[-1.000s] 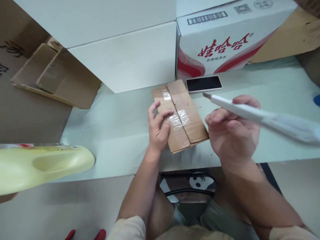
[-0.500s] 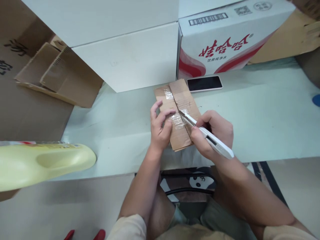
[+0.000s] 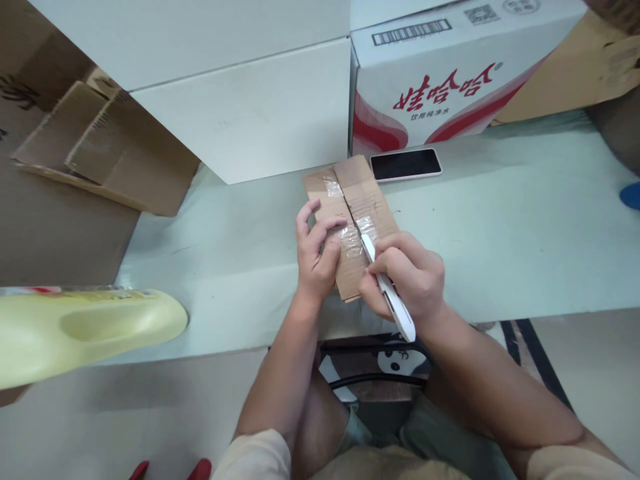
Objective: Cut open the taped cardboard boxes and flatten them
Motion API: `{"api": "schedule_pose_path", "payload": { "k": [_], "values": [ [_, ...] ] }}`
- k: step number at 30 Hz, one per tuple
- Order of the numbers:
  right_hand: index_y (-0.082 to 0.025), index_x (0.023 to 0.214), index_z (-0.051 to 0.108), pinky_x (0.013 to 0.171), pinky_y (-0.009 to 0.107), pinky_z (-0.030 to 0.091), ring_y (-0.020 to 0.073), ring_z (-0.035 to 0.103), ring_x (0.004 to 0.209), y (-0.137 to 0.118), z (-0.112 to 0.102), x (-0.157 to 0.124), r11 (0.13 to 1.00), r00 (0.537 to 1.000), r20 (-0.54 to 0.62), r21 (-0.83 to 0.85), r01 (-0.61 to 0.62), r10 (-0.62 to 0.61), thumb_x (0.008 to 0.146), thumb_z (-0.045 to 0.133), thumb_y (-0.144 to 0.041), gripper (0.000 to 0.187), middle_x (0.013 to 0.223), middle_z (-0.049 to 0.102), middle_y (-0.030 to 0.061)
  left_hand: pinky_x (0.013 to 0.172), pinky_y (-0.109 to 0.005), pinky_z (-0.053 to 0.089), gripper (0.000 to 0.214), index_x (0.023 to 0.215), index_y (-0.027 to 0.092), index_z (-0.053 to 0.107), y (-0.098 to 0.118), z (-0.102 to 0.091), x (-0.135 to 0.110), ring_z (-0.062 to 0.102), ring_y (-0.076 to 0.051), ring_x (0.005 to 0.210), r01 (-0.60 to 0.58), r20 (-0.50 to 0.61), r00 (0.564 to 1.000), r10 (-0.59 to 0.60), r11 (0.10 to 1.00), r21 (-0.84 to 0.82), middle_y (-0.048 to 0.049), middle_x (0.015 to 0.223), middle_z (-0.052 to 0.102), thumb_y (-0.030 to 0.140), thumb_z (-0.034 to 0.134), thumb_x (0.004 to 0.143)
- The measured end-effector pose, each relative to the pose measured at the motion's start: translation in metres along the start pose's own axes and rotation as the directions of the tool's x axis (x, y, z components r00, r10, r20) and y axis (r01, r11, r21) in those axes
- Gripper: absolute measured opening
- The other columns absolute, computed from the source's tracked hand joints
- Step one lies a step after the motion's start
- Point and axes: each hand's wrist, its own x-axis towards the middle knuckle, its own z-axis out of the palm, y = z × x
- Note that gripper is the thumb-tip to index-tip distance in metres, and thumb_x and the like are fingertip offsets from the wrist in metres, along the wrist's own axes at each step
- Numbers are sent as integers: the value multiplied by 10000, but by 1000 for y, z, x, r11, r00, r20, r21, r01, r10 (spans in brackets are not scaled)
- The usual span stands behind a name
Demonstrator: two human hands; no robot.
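Observation:
A small flat cardboard box (image 3: pixel 367 183) lies on the table, with strips of clear tape across its middle seam. My left hand (image 3: pixel 319 250) rests on the box's left side, fingers apart and bent, pressing on its top. In my right hand (image 3: pixel 413 270) is a white utility knife (image 3: pixel 395 307), gripped between thumb and fingers. Its front end points away from me and meets the seam near the lower tape strip. The blade cannot be made out, hidden at the seam or behind the white front end.
A phone (image 3: pixel 406 165) lies just beyond the box. Behind stand a large white carton (image 3: pixel 250 127) and a red-and-white carton (image 3: pixel 450 87). Brown cartons (image 3: pixel 140 160) stand at the left, near a pale yellow jug (image 3: pixel 100 333). The table's front edge runs below my hands.
My right hand has moved left and nearer to me, drawing the knife along the seam and turning it steeper. The blade, visible before, no longer shows. My left hand stays on the box.

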Motion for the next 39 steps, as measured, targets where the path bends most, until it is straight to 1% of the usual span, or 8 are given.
{"api": "schedule_pose_path", "payload": {
  "k": [5,11,15,19,22,26,34,39],
  "values": [
    [-232,717,478,486,254,360,99,526,573,-2,-1,4,1000,999,32,-18,-19,19,745,611,-93,194,765,639,-11,1274,-560,384,448,1154,266,730,0,1,0,444,-329,1511,-10,-2,1000,10,1000,-11,-99,1536,477,598,447,1051],
    [-231,692,434,489,248,353,92,460,557,1,-2,1,994,1000,-23,111,-17,20,727,594,-65,234,726,556,-24,1274,-563,387,507,1132,267,739,1,1,0,450,-333,1512,8,-7,1000,-8,1000,4,-107,1521,495,657,427,1043],
    [-224,686,452,495,247,326,88,454,570,-1,-2,3,995,999,36,91,-28,24,731,595,-58,223,745,575,-21,1280,-540,385,502,1139,262,733,0,0,1,450,-318,1516,1,-1,1000,-1,1000,7,-110,1526,484,653,433,1046],
    [-219,678,478,502,247,318,94,480,595,-4,-2,6,997,994,89,38,-69,65,744,584,-89,180,764,614,-10,1281,-566,375,511,1135,263,734,1,0,1,436,-335,1526,16,2,1000,-16,1000,20,-107,1532,489,660,426,1045],
    [-220,681,471,513,239,349,93,483,592,-2,-4,6,990,994,81,112,-81,72,730,569,-71,184,755,597,-12,1277,-574,376,515,1131,263,736,2,0,1,442,-341,1518,17,-2,1000,-17,1000,11,-107,1534,489,671,434,1038],
    [-223,675,432,492,230,348,83,419,561,1,-9,6,976,998,37,212,-51,44,709,569,-45,226,739,549,-22,1272,-561,385,510,1128,253,736,2,0,1,454,-330,1505,3,-8,1000,-3,1000,-6,-115,1522,484,654,433,1045],
    [-218,659,455,504,232,362,86,432,571,0,-9,8,975,993,87,199,-99,83,701,575,-51,210,735,536,-23,1279,-564,379,516,1133,257,733,1,-2,2,445,-331,1517,6,9,1000,-6,999,37,-114,1517,493,656,418,1046],
    [-222,656,429,476,224,340,81,416,541,3,-16,9,942,998,55,331,-50,34,682,576,-42,234,702,504,-29,1275,-567,385,503,1144,266,729,2,-2,2,451,-337,1510,7,9,1000,-7,1000,22,-110,1518,492,651,422,1046]
  ]
}}
